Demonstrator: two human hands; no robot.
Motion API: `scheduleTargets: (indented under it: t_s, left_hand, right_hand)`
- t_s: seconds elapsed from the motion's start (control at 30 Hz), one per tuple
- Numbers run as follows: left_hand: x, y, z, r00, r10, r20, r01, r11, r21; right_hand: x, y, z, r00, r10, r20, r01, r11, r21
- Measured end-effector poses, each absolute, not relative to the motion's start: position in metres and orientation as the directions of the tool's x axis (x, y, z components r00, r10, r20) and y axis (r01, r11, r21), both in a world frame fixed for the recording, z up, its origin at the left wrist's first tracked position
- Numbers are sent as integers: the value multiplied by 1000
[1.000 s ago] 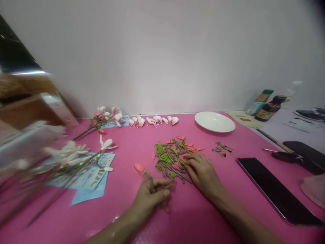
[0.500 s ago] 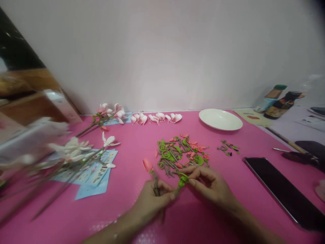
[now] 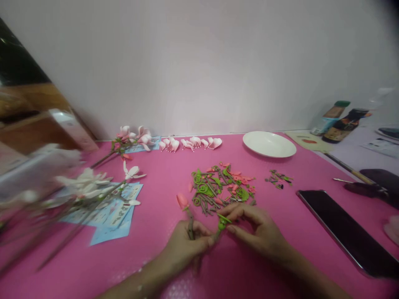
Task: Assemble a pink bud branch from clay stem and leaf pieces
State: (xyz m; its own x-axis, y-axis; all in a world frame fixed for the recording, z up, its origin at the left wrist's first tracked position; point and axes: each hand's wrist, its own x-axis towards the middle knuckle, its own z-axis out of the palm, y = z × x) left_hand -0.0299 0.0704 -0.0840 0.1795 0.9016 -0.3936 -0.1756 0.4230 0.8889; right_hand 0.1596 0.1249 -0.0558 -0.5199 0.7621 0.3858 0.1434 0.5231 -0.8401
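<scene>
My left hand (image 3: pixel 190 243) is closed around a brown branch piece (image 3: pixel 190 224) tipped with a coral bud (image 3: pixel 182 201). Its side shoot ends in a green part (image 3: pixel 222 222) between my two hands. The thumb and fingers of my right hand (image 3: pixel 257 226) pinch that green part at its top. Just beyond my hands lies a loose pile of green, brown and coral pieces (image 3: pixel 207 189) on the pink table surface (image 3: pixel 162 174). Rows of pale pink petals (image 3: pixel 195 143) sit near the wall.
White flower stems (image 3: pixel 84 182) and blue printed sheets (image 3: pixel 115 232) lie at left, pink flowers (image 3: pixel 143 137) behind them. A white plate (image 3: pixel 269 144), small loose pieces (image 3: pixel 278 178), a black phone (image 3: pixel 346 232), a thin tool (image 3: pixel 349 168) and two bottles (image 3: pixel 343 126) are on the right.
The flat top of the green part has tilted slightly between my fingers. Both hands keep their hold, and the whole view has shifted a little.
</scene>
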Motion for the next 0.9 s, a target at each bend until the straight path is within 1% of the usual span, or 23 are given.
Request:
scheduleTargets:
  t_s: [0.1, 0.3, 0.4, 0.67, 0.9]
  left_hand:
    - [-30, 70, -82, 176, 900, -399, -189, 429, 884]
    - [-29, 71, -79, 186, 889, -419, -203, 452, 869]
    - [-30, 71, -80, 172, 895, -412, -209, 442, 872]
    - [-30, 70, -83, 214, 892, -399, -213, 441, 872]
    - [-30, 71, -82, 179, 895, -408, -166, 436, 884]
  right_hand:
    - [160, 125, -60, -510, 739, 441, 154, 582, -798]
    - [162, 123, -64, -520, 696, 495, 185, 658, -730]
    - [162, 124, -64, -524, 664, 534, 183, 699, -691]
    - [158, 123, -63, -495, 584, 643, 173, 792, -586]
    - [155, 121, -59, -481, 510, 713, 225, 858, -462]
